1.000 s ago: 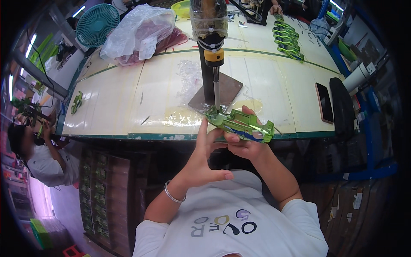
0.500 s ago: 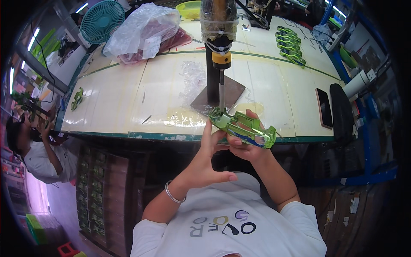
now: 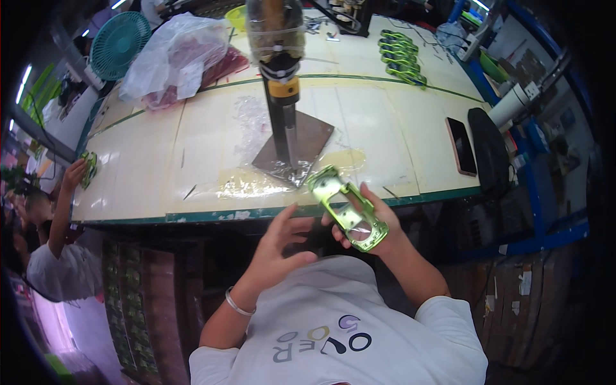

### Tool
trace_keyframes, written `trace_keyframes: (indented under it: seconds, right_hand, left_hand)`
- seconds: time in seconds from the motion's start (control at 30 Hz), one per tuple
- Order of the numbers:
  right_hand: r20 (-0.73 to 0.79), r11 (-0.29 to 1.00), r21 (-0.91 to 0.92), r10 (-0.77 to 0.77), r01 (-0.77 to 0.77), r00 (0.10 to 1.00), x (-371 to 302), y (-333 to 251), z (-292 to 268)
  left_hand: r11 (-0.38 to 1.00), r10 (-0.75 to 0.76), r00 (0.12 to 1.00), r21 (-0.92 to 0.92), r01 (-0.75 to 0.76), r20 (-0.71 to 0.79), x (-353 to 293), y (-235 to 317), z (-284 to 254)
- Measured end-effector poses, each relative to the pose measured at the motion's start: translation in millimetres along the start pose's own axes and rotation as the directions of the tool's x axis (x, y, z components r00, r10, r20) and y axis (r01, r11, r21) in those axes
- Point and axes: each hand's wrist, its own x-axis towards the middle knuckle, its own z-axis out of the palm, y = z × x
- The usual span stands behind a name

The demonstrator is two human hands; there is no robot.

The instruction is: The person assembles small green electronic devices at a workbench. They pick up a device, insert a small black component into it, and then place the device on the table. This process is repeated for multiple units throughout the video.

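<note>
A shiny green plastic toy car body (image 3: 327, 187) with window-like openings is held in my right hand (image 3: 386, 226), tilted over the table's front edge. My left hand (image 3: 276, 244) is beside it to the left, fingers apart and holding nothing. Just behind the car body stands an upright power screwdriver (image 3: 283, 90), wrapped in clear plastic, with a yellow collar. Its silver shaft (image 3: 290, 138) points down over a brown metal base plate (image 3: 316, 133), apart from the car body.
Several green car bodies (image 3: 401, 58) lie in a row at the far right. A phone (image 3: 461, 146) and a black case (image 3: 487, 154) rest at the right edge. Far left are a plastic bag (image 3: 173, 61) and a fan (image 3: 120, 45). A co-worker's hand (image 3: 75, 173) touches a green part (image 3: 90, 169).
The car body has come away from the screwdriver's tip toward me and turned in my right hand. My left hand has drawn back from it. At left, a co-worker has reached to a green part.
</note>
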Motion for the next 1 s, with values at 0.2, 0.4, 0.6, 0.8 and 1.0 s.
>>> trace_keyframes:
  seconds: [0.2,0.4,0.6,0.8,1.0]
  right_hand:
    - [-0.051,0.288,-0.923,-0.749,0.255,0.661,-29,-102,-18]
    - [0.299,-0.674,-0.607,-0.684,-0.42,0.665,-22,-175,-66]
    - [0.588,-0.825,-0.216,-0.537,-0.523,0.605,16,-223,-96]
    - [0.601,-0.691,-0.275,-0.666,-0.669,0.441,26,-230,-111]
    - [0.469,-0.73,-0.481,-0.682,-0.485,0.561,5,-172,-92]
  left_hand:
    - [0.994,0.109,0.918,0.027,-0.106,-0.381,-3,14,-29]
    - [0.986,0.158,0.824,0.127,-0.105,-0.544,-15,19,-56]
    - [0.957,0.191,0.792,0.288,-0.02,-0.58,-7,28,-82]
    - [0.753,0.487,0.631,0.656,0.047,-0.604,-4,20,-151]
    - [0.194,0.759,0.485,0.862,0.469,-0.435,-31,36,-285]
